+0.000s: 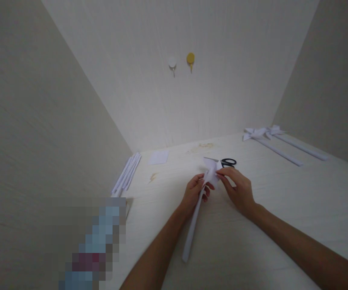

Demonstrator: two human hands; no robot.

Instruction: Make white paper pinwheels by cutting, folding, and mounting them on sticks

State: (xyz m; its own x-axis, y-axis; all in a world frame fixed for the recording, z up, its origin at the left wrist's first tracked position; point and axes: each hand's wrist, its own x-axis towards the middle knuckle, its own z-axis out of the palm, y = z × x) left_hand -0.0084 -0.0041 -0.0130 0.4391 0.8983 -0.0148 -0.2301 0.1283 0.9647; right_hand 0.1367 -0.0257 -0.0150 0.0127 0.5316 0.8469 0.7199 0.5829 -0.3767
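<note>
A white paper pinwheel on a rolled paper stick is between my two hands, above the white table. My left hand is closed around the top of the stick, just under the folded blades. With thumb and forefinger, my right hand pinches a blade's edge on the right side. Just behind the pinwheel lie scissors with black handles, their blades partly covered by the paper. How the blades are fixed to the stick is hidden by my fingers.
Several rolled paper sticks lie at the left beside a square white sheet. Two finished-looking pinwheels rest at the back right. White and yellow hooks are on the back wall. Side walls enclose the table; a blurred-out patch covers the lower left.
</note>
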